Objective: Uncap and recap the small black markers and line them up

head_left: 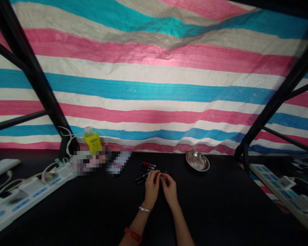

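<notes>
Both my hands meet over the middle of a black table (220, 212). My left hand (152, 186), with a silver bangle and a red band on the wrist, has its fingers curled and pinched. My right hand (169, 187) is curled too, fingertips almost touching the left. Between the fingertips sits a small dark thin item that I cannot make out. Just beyond my hands lie a few pens (146, 171), some red and black, on the table.
A small steel bowl (197, 160) sits at the back right. A yellow bottle (91, 140) stands at the back left beside blurred packets. White power strips with plugs lie at the left (28, 193) and right (284, 191). A striped tarp hangs behind, framed by black poles.
</notes>
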Action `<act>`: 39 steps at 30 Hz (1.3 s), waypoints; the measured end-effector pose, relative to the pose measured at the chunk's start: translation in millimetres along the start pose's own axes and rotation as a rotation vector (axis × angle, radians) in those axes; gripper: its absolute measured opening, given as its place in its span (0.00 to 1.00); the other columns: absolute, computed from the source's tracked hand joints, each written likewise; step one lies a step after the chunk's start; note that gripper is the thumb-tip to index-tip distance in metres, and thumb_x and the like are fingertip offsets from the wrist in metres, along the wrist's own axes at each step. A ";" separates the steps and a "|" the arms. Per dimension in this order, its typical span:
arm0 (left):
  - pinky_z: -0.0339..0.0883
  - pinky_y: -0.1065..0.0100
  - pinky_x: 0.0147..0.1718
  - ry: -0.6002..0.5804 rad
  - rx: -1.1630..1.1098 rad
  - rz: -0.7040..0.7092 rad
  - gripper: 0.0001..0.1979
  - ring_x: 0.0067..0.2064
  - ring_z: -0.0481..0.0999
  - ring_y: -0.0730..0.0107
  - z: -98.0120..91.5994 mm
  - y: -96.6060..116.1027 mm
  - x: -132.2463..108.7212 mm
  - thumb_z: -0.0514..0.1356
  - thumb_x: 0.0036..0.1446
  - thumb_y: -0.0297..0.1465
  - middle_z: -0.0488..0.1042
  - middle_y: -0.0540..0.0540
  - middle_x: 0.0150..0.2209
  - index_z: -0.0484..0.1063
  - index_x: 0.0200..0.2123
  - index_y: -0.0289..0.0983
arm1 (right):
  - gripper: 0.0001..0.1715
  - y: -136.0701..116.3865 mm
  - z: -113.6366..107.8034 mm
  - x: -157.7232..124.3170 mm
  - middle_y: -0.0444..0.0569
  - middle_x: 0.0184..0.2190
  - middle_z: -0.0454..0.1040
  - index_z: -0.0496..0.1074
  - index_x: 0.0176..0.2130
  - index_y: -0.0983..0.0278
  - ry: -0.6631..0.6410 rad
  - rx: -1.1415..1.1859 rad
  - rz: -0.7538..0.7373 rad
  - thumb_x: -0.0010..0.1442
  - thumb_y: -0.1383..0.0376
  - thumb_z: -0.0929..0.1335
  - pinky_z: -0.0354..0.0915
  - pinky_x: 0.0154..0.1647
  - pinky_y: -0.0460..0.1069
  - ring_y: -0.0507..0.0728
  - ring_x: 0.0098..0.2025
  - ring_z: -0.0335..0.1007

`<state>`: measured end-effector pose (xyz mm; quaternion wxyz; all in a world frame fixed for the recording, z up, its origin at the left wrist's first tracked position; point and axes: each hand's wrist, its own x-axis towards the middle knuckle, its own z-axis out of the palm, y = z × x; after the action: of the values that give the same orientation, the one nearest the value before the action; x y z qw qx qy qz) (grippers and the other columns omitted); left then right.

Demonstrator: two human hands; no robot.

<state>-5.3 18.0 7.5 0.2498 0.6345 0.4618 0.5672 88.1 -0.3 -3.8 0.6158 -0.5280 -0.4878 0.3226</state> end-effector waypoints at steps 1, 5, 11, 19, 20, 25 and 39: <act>0.69 0.61 0.41 0.015 -0.004 -0.014 0.12 0.39 0.73 0.65 -1.0 -0.3 0.5 0.52 0.58 0.37 0.72 0.44 0.36 0.71 0.37 0.37 | 0.16 -1.7 1.0 -0.5 0.53 0.34 0.77 0.74 0.40 0.66 -0.023 0.012 0.001 0.53 0.61 0.66 0.68 0.38 0.50 0.57 0.34 0.73; 0.69 0.61 0.40 0.067 -0.031 -0.077 0.14 0.38 0.74 0.65 -4.2 -4.7 2.1 0.54 0.56 0.40 0.73 0.44 0.36 0.71 0.37 0.37 | 0.15 -6.8 2.8 -2.3 0.53 0.36 0.78 0.77 0.38 0.64 -0.089 0.018 -0.018 0.53 0.61 0.67 0.69 0.41 0.53 0.59 0.37 0.74; 0.70 0.63 0.38 0.093 -0.110 -0.186 0.16 0.37 0.75 0.64 -5.1 -9.7 3.1 0.56 0.54 0.43 0.75 0.44 0.35 0.71 0.37 0.36 | 0.17 -10.8 2.8 -1.7 0.53 0.34 0.78 0.77 0.39 0.64 -0.074 0.042 0.026 0.52 0.57 0.68 0.70 0.35 0.52 0.59 0.34 0.74; 0.70 0.67 0.34 0.084 -0.162 -0.188 0.17 0.33 0.75 0.68 -5.2 -8.8 5.1 0.56 0.53 0.44 0.75 0.46 0.31 0.71 0.36 0.36 | 0.19 -15.8 2.0 -1.3 0.51 0.31 0.78 0.78 0.37 0.64 -0.040 0.097 0.043 0.52 0.54 0.68 0.69 0.30 0.49 0.55 0.28 0.72; 0.70 0.67 0.33 0.068 -0.173 -0.187 0.17 0.32 0.75 0.68 -5.1 -8.4 5.6 0.56 0.53 0.44 0.74 0.47 0.30 0.71 0.36 0.36 | 0.19 -15.9 2.5 -1.4 0.51 0.31 0.78 0.78 0.37 0.64 -0.044 0.101 0.046 0.51 0.54 0.69 0.69 0.30 0.49 0.55 0.28 0.72; 0.70 0.68 0.33 0.032 -0.214 -0.185 0.16 0.32 0.75 0.68 -4.3 -7.7 6.2 0.57 0.53 0.43 0.74 0.47 0.29 0.70 0.34 0.35 | 0.20 -14.9 4.1 -0.5 0.52 0.30 0.78 0.78 0.36 0.65 -0.036 0.126 0.071 0.50 0.54 0.69 0.70 0.30 0.49 0.56 0.27 0.72; 0.69 0.67 0.33 0.032 -0.162 -0.173 0.16 0.32 0.75 0.68 -7.0 -0.7 5.6 0.57 0.53 0.43 0.74 0.47 0.29 0.71 0.33 0.36 | 0.16 -10.8 4.7 -1.4 0.51 0.30 0.78 0.77 0.36 0.65 -0.003 0.114 0.044 0.51 0.57 0.69 0.70 0.31 0.50 0.56 0.28 0.72</act>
<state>-12.6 21.7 11.3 0.3411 0.5609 0.4714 0.5890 82.0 -2.6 6.1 0.6369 -0.5020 -0.4579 0.3642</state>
